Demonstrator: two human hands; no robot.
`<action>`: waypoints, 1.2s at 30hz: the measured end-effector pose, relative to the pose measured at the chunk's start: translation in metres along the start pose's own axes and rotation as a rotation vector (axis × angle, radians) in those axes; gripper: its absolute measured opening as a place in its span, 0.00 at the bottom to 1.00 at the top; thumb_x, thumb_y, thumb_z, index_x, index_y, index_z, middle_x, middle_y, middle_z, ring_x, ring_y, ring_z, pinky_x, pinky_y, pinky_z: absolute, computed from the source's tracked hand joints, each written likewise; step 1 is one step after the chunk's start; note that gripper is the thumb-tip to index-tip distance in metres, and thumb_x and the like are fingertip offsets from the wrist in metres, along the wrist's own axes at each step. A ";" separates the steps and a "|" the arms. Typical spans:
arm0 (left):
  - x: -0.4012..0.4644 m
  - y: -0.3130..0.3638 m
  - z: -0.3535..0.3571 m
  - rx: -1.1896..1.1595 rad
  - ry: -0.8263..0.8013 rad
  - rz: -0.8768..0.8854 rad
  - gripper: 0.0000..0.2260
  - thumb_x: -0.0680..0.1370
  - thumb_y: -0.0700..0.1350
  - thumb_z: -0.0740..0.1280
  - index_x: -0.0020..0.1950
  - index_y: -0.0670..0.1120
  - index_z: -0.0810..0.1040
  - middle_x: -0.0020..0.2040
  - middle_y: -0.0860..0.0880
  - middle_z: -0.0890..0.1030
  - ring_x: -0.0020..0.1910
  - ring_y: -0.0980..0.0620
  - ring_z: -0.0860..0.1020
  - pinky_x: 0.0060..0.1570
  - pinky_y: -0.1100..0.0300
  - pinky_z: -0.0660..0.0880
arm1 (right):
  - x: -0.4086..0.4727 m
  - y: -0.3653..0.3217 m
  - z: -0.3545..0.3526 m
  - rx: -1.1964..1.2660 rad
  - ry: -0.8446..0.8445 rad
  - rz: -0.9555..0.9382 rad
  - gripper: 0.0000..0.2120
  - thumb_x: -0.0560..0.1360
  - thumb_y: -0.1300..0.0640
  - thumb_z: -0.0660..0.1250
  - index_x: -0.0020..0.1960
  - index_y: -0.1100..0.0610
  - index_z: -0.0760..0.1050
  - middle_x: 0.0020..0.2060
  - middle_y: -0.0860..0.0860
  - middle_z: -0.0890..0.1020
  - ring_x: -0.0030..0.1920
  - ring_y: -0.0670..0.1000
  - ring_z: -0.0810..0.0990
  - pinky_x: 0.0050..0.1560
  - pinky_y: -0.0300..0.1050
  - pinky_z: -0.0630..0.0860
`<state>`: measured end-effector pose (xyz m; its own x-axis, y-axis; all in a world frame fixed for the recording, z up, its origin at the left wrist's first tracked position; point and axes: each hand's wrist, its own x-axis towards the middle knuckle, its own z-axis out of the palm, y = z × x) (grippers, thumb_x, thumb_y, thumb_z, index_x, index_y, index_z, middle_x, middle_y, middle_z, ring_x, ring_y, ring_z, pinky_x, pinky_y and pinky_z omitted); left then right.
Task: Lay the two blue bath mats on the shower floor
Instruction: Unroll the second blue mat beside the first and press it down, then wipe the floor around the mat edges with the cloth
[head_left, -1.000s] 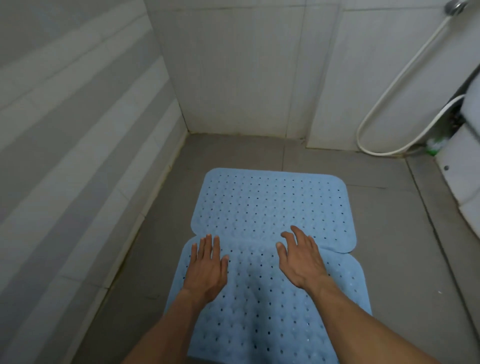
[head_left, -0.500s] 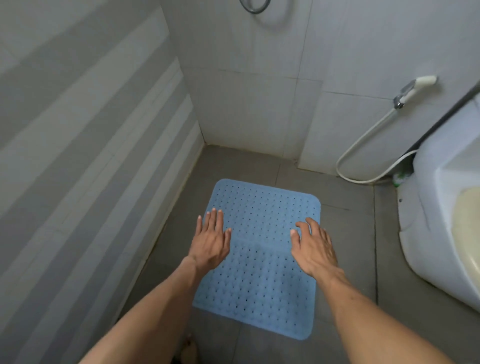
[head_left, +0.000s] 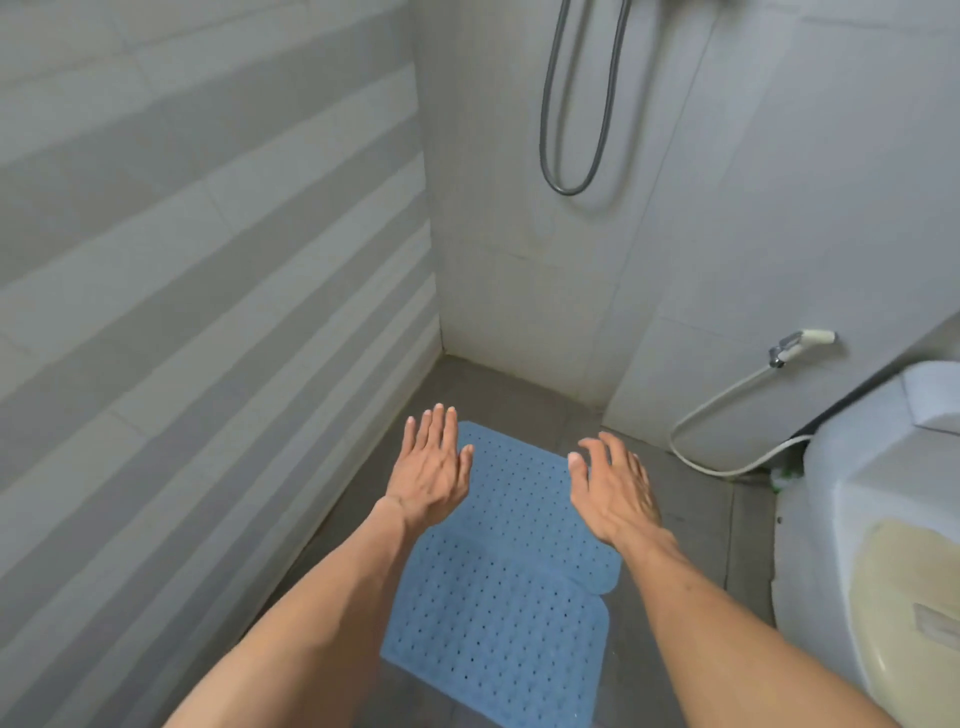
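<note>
- While both blue bath mats lie flat on the grey tiled shower floor (head_left: 685, 499), neither hand touches them: the left hand (head_left: 428, 475) and the right hand (head_left: 613, 491) hang in the air above, palms down.
- The left hand's fingers are straight and held close together; the right hand's fingers are loosely spread and a little bent. Neither holds anything.
- The far bath mat (head_left: 524, 499) lies towards the corner of the shower, near the striped wall (head_left: 208, 312); the near bath mat (head_left: 493, 623) lies on the person's side of it, and its far edge overlaps the far mat's near edge in a visible seam.
- The task looks almost done, so the step in hand is judged to be a last check of the lie of the mats.
- To do it well, look along the seam and the rounded corners for any lifted rim; none shows plainly from here.
- If a spot stands proud, press it with a flat palm and smooth outward from the middle, so the underside grips the tile.
- Keep the mats apart from the bidet sprayer hose (head_left: 727, 415) that loops down beside the toilet (head_left: 872, 519), and below the shower hose (head_left: 576, 104) hanging on the back wall.
</note>
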<state>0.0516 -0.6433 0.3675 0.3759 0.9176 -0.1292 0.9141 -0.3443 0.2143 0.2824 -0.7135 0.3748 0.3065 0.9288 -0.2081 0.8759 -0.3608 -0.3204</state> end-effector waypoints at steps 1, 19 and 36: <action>0.000 -0.001 -0.011 0.004 0.018 -0.003 0.28 0.84 0.54 0.42 0.79 0.39 0.43 0.80 0.41 0.45 0.79 0.45 0.43 0.76 0.50 0.36 | 0.002 -0.008 -0.007 0.007 0.006 -0.015 0.23 0.84 0.45 0.50 0.74 0.53 0.66 0.77 0.55 0.62 0.75 0.59 0.64 0.76 0.52 0.57; -0.157 -0.017 -0.125 0.030 0.367 -0.654 0.33 0.79 0.58 0.35 0.79 0.40 0.44 0.80 0.41 0.45 0.79 0.46 0.43 0.76 0.50 0.35 | -0.009 -0.162 -0.098 -0.034 -0.011 -0.798 0.22 0.84 0.46 0.52 0.72 0.55 0.68 0.73 0.55 0.68 0.74 0.55 0.66 0.76 0.51 0.57; -0.464 -0.100 -0.243 0.461 0.751 -1.236 0.25 0.77 0.49 0.59 0.71 0.40 0.69 0.66 0.39 0.75 0.63 0.41 0.74 0.65 0.48 0.69 | -0.262 -0.410 -0.074 0.148 -0.301 -1.427 0.21 0.83 0.43 0.52 0.72 0.52 0.66 0.73 0.49 0.65 0.68 0.56 0.72 0.65 0.53 0.69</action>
<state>-0.2511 -0.9868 0.6415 -0.6714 0.5044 0.5431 0.6076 0.7942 0.0135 -0.1293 -0.8024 0.6292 -0.8725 0.4523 0.1849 0.3118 0.8067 -0.5019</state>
